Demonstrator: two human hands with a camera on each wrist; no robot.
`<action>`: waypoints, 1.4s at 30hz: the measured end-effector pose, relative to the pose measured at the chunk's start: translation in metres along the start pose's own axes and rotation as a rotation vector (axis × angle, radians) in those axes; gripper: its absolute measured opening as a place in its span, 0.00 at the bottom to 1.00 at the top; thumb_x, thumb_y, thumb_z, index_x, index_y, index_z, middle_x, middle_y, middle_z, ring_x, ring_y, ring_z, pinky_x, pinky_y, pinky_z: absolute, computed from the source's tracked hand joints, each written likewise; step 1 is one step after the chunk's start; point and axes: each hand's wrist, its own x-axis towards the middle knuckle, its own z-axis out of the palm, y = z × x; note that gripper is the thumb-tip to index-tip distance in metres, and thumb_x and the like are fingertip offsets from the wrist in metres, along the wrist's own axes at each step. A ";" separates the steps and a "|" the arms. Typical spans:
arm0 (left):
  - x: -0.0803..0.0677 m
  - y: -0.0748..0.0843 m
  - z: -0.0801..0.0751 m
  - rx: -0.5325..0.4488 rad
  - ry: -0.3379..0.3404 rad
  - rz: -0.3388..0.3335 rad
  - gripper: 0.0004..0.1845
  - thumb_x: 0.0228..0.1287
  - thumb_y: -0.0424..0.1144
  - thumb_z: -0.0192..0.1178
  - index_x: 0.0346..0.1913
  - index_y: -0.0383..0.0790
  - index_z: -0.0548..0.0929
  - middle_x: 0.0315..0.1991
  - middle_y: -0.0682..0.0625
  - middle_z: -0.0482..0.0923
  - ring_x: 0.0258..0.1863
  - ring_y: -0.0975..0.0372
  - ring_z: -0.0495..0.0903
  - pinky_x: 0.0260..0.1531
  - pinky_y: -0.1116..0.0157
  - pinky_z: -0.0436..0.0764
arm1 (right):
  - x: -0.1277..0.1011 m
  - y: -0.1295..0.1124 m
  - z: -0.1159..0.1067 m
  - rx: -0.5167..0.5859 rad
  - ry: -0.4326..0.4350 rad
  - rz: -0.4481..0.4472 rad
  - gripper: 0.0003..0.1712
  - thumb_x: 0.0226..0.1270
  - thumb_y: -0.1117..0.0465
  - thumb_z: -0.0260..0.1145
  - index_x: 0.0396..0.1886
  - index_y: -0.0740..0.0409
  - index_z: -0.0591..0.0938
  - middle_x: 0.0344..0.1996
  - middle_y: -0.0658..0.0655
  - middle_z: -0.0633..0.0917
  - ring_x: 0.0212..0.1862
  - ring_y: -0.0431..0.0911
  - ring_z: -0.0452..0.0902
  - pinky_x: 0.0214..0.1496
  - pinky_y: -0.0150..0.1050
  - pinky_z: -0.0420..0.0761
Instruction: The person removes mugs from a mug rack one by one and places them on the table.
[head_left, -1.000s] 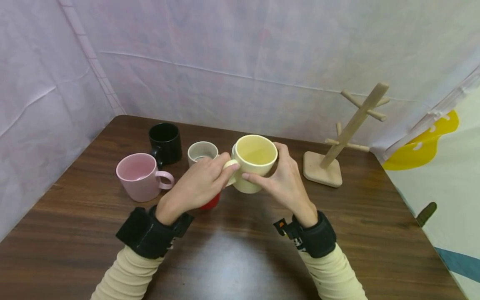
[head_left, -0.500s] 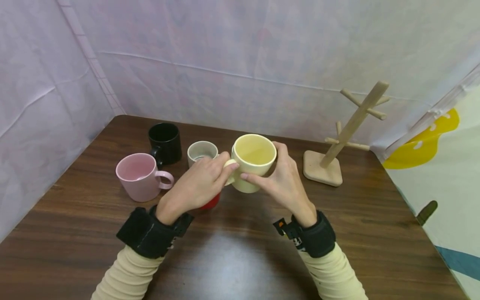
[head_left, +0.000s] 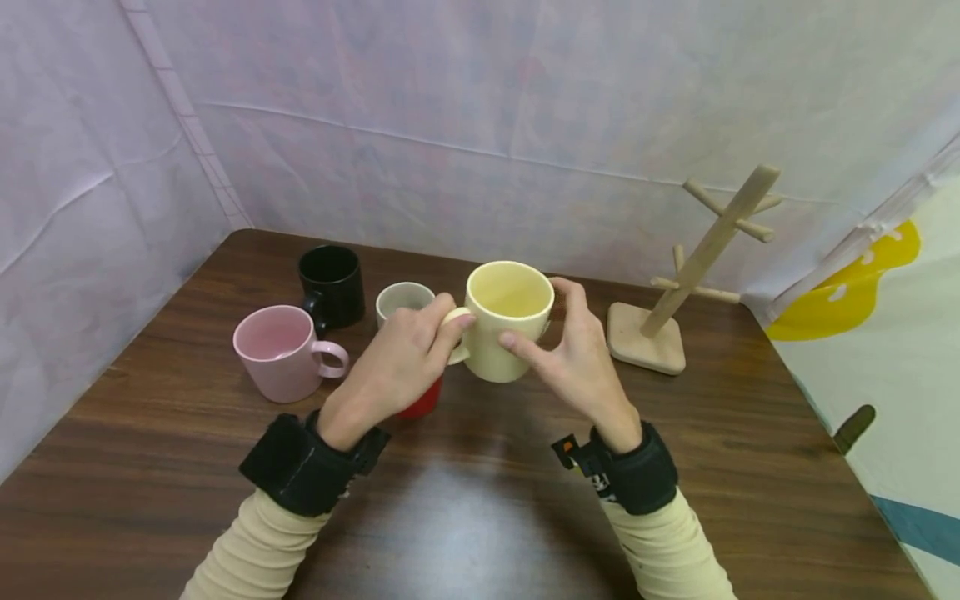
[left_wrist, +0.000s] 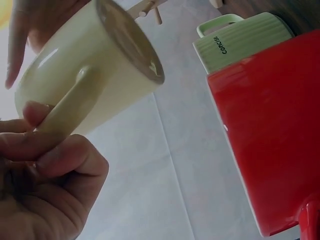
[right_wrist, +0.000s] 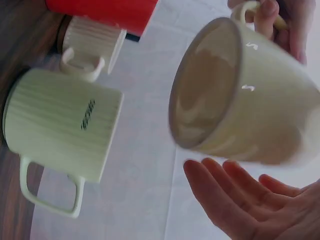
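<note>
In the head view a pale yellow mug [head_left: 497, 350] is held up off the table, mouth upward. My left hand [head_left: 401, 354] pinches its handle between thumb and fingers, as the left wrist view also shows. Beside the mug's right wall is my right hand [head_left: 581, 358], fingers spread. The right wrist view shows the fingers of the right hand [right_wrist: 255, 200] apart from the mug's underside; whether the thumb touches the wall I cannot tell. Behind the yellow mug stands a light green mug [right_wrist: 62, 125] with dark lettering, mostly hidden in the head view.
A pink mug [head_left: 281, 371] and a black mug [head_left: 332, 292] stand on the left. A red mug [left_wrist: 270, 125] and a pale ribbed mug [right_wrist: 95, 42] stand near the left hand. At the right is a wooden mug tree [head_left: 697, 258] with bare pegs.
The yellow mug has risen slightly and tips less toward me. My right hand has loosened, its thumb shifting along the wall and its fingers drawing off to the right.
</note>
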 end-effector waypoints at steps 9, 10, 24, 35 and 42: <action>0.000 0.001 -0.003 -0.067 0.057 -0.004 0.15 0.77 0.36 0.56 0.28 0.40 0.70 0.19 0.54 0.64 0.19 0.62 0.66 0.22 0.65 0.65 | 0.004 0.015 -0.021 0.116 0.085 0.040 0.27 0.81 0.56 0.56 0.66 0.73 0.66 0.55 0.71 0.79 0.48 0.60 0.80 0.43 0.32 0.78; 0.000 0.001 -0.004 -0.067 0.055 -0.003 0.15 0.77 0.36 0.56 0.28 0.40 0.70 0.19 0.54 0.64 0.20 0.63 0.66 0.22 0.65 0.65 | 0.005 0.015 -0.022 0.098 0.095 0.050 0.25 0.79 0.60 0.57 0.65 0.73 0.67 0.55 0.70 0.79 0.48 0.59 0.81 0.43 0.31 0.78; 0.000 0.003 -0.002 -0.062 0.030 -0.014 0.15 0.78 0.36 0.55 0.28 0.40 0.71 0.19 0.54 0.67 0.20 0.62 0.68 0.22 0.64 0.67 | 0.009 0.023 -0.027 -0.027 0.180 0.039 0.12 0.70 0.65 0.67 0.48 0.70 0.81 0.39 0.64 0.86 0.37 0.53 0.81 0.37 0.28 0.74; 0.000 0.004 0.000 -0.034 -0.020 -0.020 0.15 0.78 0.36 0.54 0.29 0.39 0.71 0.19 0.54 0.68 0.20 0.62 0.69 0.21 0.65 0.69 | 0.009 0.025 -0.038 -0.032 0.159 0.108 0.10 0.73 0.62 0.67 0.43 0.67 0.84 0.38 0.62 0.87 0.36 0.46 0.81 0.32 0.25 0.76; -0.001 0.005 0.002 -0.024 -0.051 -0.027 0.14 0.79 0.37 0.52 0.30 0.39 0.72 0.20 0.54 0.69 0.20 0.62 0.70 0.21 0.64 0.70 | 0.007 0.027 -0.048 -0.134 0.150 0.198 0.16 0.73 0.52 0.66 0.45 0.62 0.84 0.37 0.60 0.87 0.28 0.36 0.82 0.26 0.28 0.76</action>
